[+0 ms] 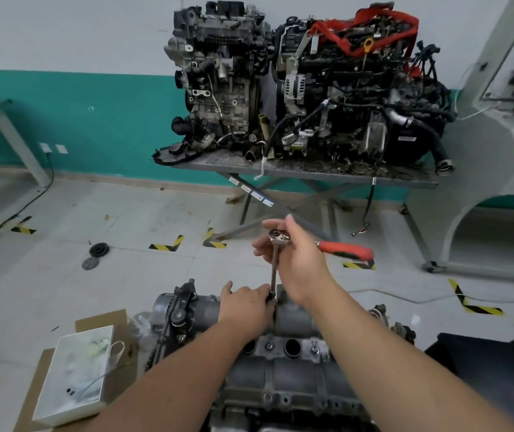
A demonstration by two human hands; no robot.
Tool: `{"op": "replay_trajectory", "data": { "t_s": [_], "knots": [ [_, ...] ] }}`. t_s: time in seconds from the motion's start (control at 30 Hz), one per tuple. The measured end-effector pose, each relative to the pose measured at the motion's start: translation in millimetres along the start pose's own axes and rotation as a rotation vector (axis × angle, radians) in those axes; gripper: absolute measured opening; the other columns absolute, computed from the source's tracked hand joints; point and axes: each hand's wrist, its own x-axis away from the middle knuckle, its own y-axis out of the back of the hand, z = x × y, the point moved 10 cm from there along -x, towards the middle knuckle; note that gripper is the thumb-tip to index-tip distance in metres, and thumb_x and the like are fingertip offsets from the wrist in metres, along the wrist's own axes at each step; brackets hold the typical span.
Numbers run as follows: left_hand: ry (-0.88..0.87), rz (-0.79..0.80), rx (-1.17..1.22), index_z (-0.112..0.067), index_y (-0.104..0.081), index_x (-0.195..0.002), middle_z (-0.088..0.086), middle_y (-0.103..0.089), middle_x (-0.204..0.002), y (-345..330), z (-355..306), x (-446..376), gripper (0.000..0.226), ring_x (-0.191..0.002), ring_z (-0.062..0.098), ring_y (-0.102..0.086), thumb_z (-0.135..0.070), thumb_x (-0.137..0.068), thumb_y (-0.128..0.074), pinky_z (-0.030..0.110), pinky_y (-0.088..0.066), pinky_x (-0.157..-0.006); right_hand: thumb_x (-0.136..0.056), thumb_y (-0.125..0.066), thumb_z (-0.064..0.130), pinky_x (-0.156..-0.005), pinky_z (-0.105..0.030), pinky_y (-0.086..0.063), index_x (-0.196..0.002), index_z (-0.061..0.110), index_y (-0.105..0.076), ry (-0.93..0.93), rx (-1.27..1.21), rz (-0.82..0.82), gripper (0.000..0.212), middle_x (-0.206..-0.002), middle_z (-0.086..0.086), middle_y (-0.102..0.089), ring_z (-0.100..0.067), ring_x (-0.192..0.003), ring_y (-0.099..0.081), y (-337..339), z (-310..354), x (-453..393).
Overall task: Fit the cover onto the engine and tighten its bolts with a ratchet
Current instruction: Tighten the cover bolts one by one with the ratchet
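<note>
I'm looking down over both of my bare forearms at the grey cast-metal engine (280, 372) sitting low in front of me, its ribbed grey metal cover (293, 319) lying along the top at the far end. My right hand (296, 263) is wrapped around the head of the chrome ratchet with the red and black handle (344, 249), fingers curled over the shiny round head while the handle sticks out to the right. From that head a slim steel extension bar (274, 263) drops nearly straight down to a dark socket (272, 295) at the cover's upper edge. My left hand (244, 307) is down there, fingertips pinching the socket right where it meets the cover; whatever bolt sits under it is hidden by my fingers. So the hands are one above the other, both clamped on the same tool. Closer to me, two round dark ports and a few bolt heads show on the engine's flange.

To my left, a white paper bag (74, 375) lies on flattened brown cardboard (106, 322). Across the pale tiled floor (124, 219) with its yellow-and-black tape marks, a grey steel table (312, 173) carries two large dirty car engines (296, 82) against the white and teal wall (78, 113).
</note>
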Motion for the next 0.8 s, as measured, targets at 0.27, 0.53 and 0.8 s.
{"op": "replay_trajectory", "data": {
  "t_s": [0.27,0.53,0.8],
  "knots": [
    [-0.009,-0.003,0.022,-0.032,-0.054,-0.117,-0.001,-0.071,-0.11,-5,2,-4,0.03,-0.117,0.02,-0.059,-0.047,-0.101,-0.034,0.048,-0.014,-0.115,-0.095,-0.052,0.011,-0.079,-0.036,-0.047,-0.083,0.012,-0.058,-0.534,0.261,-0.006,0.014,-0.057,0.0,-0.06,-0.016,-0.051,-0.06,-5,-7,-7],
    [-0.035,0.003,0.021,-0.031,-0.052,-0.12,-0.001,-0.069,-0.103,-7,3,-2,0.032,-0.113,0.019,-0.059,-0.046,-0.103,-0.029,0.048,-0.012,-0.116,-0.096,-0.046,0.004,-0.068,-0.035,-0.056,-0.111,0.004,-0.054,-0.354,1.248,0.071,0.017,-0.086,-0.012,-0.064,-0.022,-0.068,-0.065,-41,29,-23],
    [-0.056,-0.046,0.042,-0.029,-0.054,-0.113,-0.002,-0.07,-0.097,-2,2,-1,0.03,-0.106,0.02,-0.061,-0.045,-0.103,-0.03,0.049,-0.013,-0.116,-0.096,-0.053,0.011,-0.051,-0.026,-0.035,-0.094,0.014,-0.056,-0.316,0.152,-0.503,0.005,-0.063,0.0,-0.045,-0.011,-0.046,-0.038,-2,6,-10]
  ]
}}
